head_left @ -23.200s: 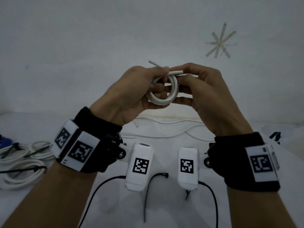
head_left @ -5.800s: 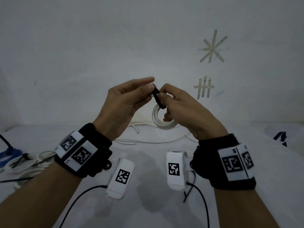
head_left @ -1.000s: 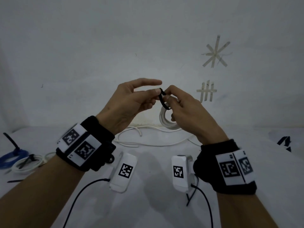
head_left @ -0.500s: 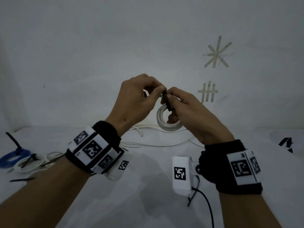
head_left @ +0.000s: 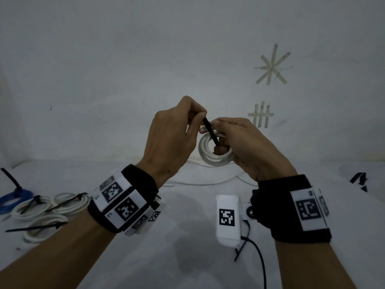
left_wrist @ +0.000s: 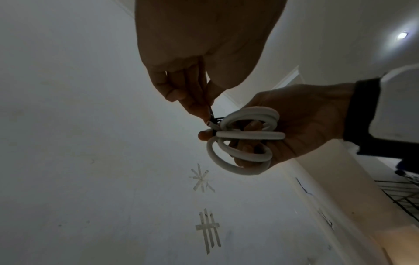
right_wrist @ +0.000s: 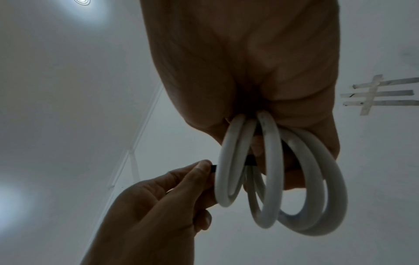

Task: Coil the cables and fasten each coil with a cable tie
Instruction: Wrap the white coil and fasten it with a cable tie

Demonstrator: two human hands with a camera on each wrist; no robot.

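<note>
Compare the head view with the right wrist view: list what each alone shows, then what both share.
Head view only: tied white coils, a blue coil and a loose white cable on the table.
Right wrist view only: a ceiling light.
Both: right hand gripping the white coil, left hand pinching the black cable tie.

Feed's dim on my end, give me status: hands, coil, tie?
Left hand pinches black cable tie. Right hand grips white coil, held off the table. Tie through the coil's centre. Nothing in the way.

Black wristbands; white coded tags
</note>
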